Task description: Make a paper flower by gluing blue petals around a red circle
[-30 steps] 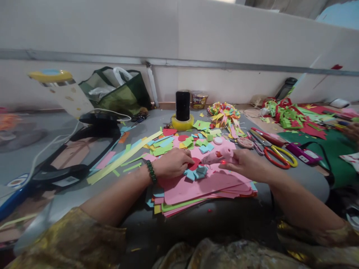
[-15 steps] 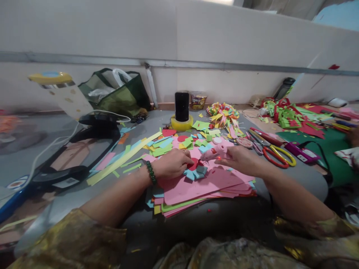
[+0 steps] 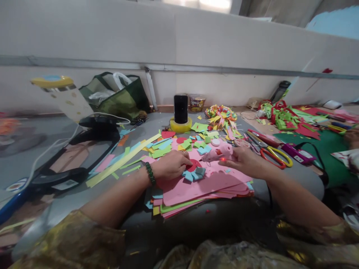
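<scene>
My right hand (image 3: 246, 162) is wrapped round a pink hot glue gun (image 3: 221, 151) with a small red light glowing on it. The gun's nozzle points left, just off the edge of a red paper circle (image 3: 194, 164). Blue folded paper strips (image 3: 193, 174) fan out along the circle's near edge. My left hand (image 3: 174, 165), a green bead bracelet on its wrist, has curled fingers closed at the circle's left edge. Its thumb is largely hidden. Beneath lies a stack of pink paper sheets (image 3: 190, 194), with other colours showing at the edges.
Paper scraps (image 3: 162, 147) lie beyond my hands. A phone (image 3: 181, 108) leans on a yellow tape roll (image 3: 181, 126); a paper-strip pompom (image 3: 223, 116) is beside it. Scissors (image 3: 273, 153) and a purple device (image 3: 298, 153) lie right. Another person's hand (image 3: 352, 138) shows far right.
The glue gun has shifted slightly right, its nozzle drawing away from the red circle and blue strips. My left hand stays at the circle. The view has tilted slightly.
</scene>
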### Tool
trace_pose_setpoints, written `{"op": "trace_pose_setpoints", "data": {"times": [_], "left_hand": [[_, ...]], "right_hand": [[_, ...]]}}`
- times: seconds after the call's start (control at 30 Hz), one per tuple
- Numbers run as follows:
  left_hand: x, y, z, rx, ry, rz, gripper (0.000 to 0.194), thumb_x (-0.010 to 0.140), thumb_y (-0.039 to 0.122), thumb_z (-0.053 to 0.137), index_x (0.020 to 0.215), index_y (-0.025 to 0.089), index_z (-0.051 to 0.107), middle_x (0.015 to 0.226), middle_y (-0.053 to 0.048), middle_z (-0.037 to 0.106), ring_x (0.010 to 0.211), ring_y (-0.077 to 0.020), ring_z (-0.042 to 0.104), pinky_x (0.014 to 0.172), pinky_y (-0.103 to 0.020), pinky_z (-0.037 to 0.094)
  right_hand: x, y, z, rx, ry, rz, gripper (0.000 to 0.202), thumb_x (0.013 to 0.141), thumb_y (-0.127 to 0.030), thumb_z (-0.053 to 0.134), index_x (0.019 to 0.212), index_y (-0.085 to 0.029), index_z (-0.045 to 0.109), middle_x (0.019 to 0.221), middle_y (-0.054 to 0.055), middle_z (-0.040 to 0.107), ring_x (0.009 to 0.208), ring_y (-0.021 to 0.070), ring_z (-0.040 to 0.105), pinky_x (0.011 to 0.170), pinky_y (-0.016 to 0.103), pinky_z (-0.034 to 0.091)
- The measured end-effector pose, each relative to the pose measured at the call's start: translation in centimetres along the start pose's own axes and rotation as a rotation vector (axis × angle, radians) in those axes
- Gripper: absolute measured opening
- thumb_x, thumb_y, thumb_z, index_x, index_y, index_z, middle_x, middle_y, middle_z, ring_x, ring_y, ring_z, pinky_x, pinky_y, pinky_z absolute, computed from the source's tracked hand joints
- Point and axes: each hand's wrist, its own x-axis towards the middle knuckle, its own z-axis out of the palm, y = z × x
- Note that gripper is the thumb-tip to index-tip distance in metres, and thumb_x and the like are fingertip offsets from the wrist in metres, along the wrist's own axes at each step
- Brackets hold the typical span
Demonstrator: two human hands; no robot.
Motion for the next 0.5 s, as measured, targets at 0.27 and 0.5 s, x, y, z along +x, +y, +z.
{"op": "trace_pose_setpoints", "data": {"times": [0.27, 0.5], "left_hand": [[-0.01, 0.03, -0.11, 0.015, -0.011, 0.009, 0.036, 0.085, 0.012, 0.038, 0.086, 0.019, 0.074, 0.090, -0.007, 0.067, 0.077, -0.0178, 0.057, 0.072, -0.029, 0.041], [-0.01, 0.08, -0.15, -0.002, -0.003, 0.017, 0.036, 0.086, 0.013, 0.038, 0.086, 0.019, 0.073, 0.089, -0.006, 0.067, 0.077, -0.0170, 0.057, 0.072, -0.027, 0.041]], "right_hand": [[0.22, -0.18, -0.15, -0.001, -0.029, 0.016, 0.070, 0.069, -0.092, 0.030, 0.055, -0.024, 0.036, 0.051, -0.004, 0.035, 0.047, 0.0100, 0.030, 0.044, 0.026, 0.023], [0.32, -0.30, 0.14, 0.011, -0.056, -0.019, 0.069, 0.070, -0.091, 0.031, 0.056, -0.023, 0.037, 0.052, -0.004, 0.036, 0.049, 0.0104, 0.031, 0.045, 0.026, 0.023]]}}
